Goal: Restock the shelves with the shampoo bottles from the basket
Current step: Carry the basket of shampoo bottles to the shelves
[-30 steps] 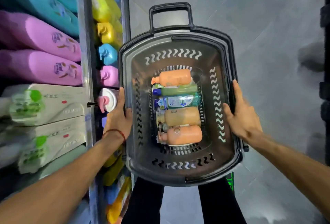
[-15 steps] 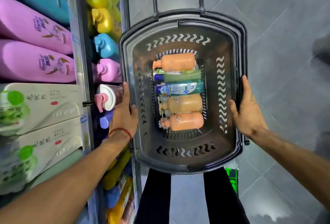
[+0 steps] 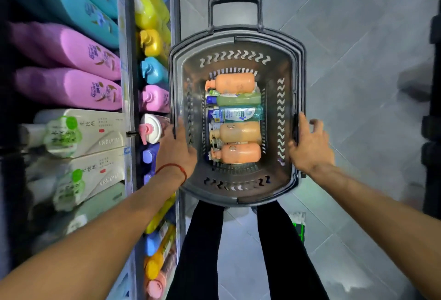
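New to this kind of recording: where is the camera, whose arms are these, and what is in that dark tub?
There is no machine. A person wears one wide-angle camera on the head, looking down, so the two bare arms are their own. The left hand grips the left rim of a dark basket and the right hand holds its right rim. In the basket at least five bottles lie on their sides. Left of it stand shelves packed with more in pink, teal and yellow. Below are the person's dark legs and a grey tiled floor.
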A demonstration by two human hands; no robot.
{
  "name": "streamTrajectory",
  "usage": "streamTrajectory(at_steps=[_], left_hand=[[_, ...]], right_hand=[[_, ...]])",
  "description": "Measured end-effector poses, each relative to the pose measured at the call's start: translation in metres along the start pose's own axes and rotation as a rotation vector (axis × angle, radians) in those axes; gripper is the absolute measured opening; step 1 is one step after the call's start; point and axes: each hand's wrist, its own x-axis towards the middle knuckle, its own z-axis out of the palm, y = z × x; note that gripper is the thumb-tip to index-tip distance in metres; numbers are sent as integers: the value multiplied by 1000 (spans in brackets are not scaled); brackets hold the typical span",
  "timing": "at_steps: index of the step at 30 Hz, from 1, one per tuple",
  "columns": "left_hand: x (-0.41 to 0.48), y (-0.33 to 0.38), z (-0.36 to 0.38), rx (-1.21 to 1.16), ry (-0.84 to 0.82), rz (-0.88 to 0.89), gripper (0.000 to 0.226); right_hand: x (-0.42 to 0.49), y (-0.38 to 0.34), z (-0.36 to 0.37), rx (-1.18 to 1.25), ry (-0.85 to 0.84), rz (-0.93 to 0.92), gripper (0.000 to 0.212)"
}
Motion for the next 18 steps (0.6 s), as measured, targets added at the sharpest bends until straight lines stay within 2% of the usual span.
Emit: streamTrajectory(at_steps=[3,7,14,18], left_hand=[[-48,21,-28,138,16,82,80],[-114,53,-66,244,134,186,66],[-219,96,-105,203,325,240,59],[-271,114,-122,194,409,195,60]], right_hand=[[-44,-3,-30,-134,69,-121,68],[-100,-6,-78,-241,156,-309,64],[-180,-4,-161,-303,309,-566,59],[-213,3,-197,-339,340,-667,61]])
